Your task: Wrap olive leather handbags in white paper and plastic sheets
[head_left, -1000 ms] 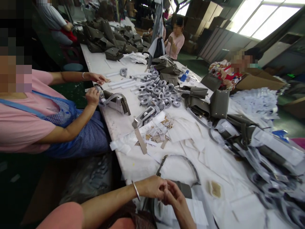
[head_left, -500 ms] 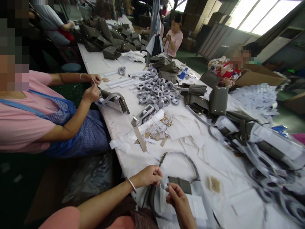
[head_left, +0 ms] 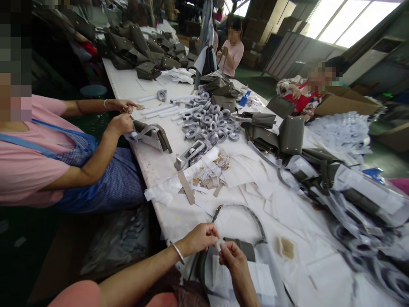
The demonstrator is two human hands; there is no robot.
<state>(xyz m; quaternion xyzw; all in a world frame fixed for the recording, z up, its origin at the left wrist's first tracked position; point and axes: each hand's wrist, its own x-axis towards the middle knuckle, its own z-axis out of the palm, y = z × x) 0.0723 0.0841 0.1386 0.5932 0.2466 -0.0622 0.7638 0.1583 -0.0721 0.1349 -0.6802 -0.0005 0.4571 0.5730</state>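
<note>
Close together over a grey-green handbag [head_left: 240,247], my two hands pinch something small and whitish that is too fine to name. My left hand [head_left: 202,237], with a silver bangle on its wrist, has its fingertips pressed together. Just to its right, my right hand [head_left: 234,260] is closed, thumb against the index finger. The bag lies on the table at the front edge, partly covered by clear plastic and a white sheet [head_left: 262,277]. Its strap [head_left: 255,215] arches out behind it. My hands and forearms hide part of the bag.
Paper tags [head_left: 207,177] lie in a pile beyond the bag, with coiled wrapped straps [head_left: 211,121] behind them. Wrapped bags [head_left: 361,187] crowd the right. A co-worker in a blue apron [head_left: 105,179] handles a bag at the left edge. A small tray [head_left: 285,248] sits nearby.
My hands have come closer together, the right moving slightly left and up. The co-worker at the left has shifted their hands, and the red-clad person's hand has moved off the bag.
</note>
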